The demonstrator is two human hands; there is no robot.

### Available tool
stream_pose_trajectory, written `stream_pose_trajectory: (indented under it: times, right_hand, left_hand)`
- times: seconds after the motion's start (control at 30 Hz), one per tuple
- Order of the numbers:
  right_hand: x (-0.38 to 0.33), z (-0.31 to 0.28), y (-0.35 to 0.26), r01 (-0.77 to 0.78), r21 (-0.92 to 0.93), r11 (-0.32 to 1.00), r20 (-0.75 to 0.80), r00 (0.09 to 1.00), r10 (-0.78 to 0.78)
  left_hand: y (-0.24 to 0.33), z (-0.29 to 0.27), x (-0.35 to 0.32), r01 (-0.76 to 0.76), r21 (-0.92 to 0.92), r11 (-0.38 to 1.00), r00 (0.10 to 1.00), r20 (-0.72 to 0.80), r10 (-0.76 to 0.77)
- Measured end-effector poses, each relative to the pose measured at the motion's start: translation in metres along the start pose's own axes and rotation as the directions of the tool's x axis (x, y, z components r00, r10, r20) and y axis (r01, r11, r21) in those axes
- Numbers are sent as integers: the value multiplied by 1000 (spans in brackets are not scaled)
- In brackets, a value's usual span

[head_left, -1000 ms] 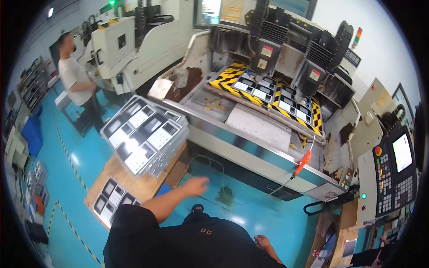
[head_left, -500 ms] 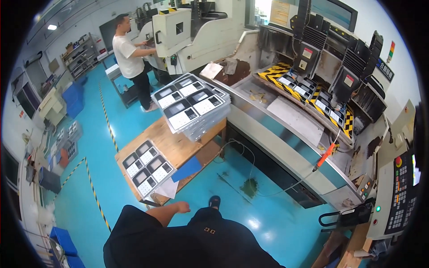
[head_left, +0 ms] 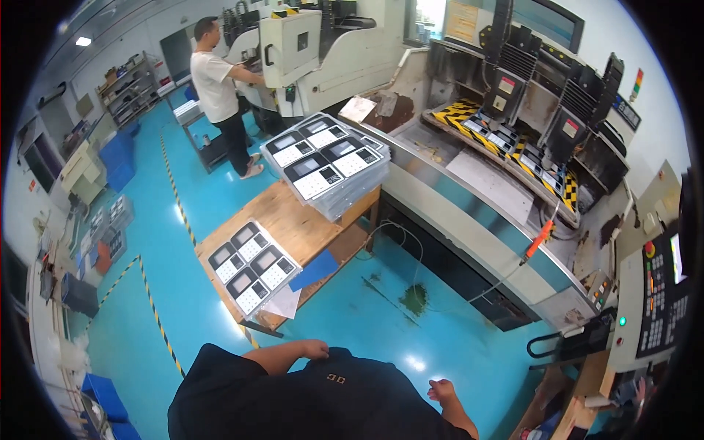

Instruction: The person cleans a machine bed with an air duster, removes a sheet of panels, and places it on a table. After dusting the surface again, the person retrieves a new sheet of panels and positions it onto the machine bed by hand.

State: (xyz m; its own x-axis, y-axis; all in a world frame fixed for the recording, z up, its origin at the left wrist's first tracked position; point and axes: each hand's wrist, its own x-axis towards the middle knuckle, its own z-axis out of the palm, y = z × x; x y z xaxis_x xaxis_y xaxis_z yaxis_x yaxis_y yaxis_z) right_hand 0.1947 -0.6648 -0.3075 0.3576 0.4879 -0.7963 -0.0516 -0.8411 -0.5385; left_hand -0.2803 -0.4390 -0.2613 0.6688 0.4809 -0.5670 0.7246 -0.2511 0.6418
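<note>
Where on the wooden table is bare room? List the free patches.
Wooden table: bare strip between the tall tray stack and the low tray stack. Both ends are crowded. Left hand and right hand hold nothing.

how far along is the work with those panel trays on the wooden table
A tall stack of panel trays and a single tray lie on the wooden table. Nothing is in hand: the left hand and right hand are empty at the person's body. The machine bed holds parts.
</note>
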Motion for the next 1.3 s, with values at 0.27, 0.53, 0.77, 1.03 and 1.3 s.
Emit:
stream_pose_trajectory:
  times: [0.27,0.53,0.77,1.03,1.3]
  right_hand:
    - [-106,81,81,-121,-162,979,74,988,134]
    - [-130,202,70,-63,-143,988,113,990,79]
    - [-147,218,52,-83,-156,984,148,983,106]
    - [-180,190,73,-230,-158,960,-52,973,224]
    - [-210,228,64,-41,-370,928,64,996,69]
  left_hand:
    - [-107,-29,-71,103,54,993,994,23,-105]
    - [-234,7,-120,-18,386,922,876,452,-172]
    - [-261,14,-115,-325,172,930,929,242,280]
    - [-170,-14,-92,204,-291,935,978,103,-181]
    - [-233,0,-96,24,84,996,903,425,-57]
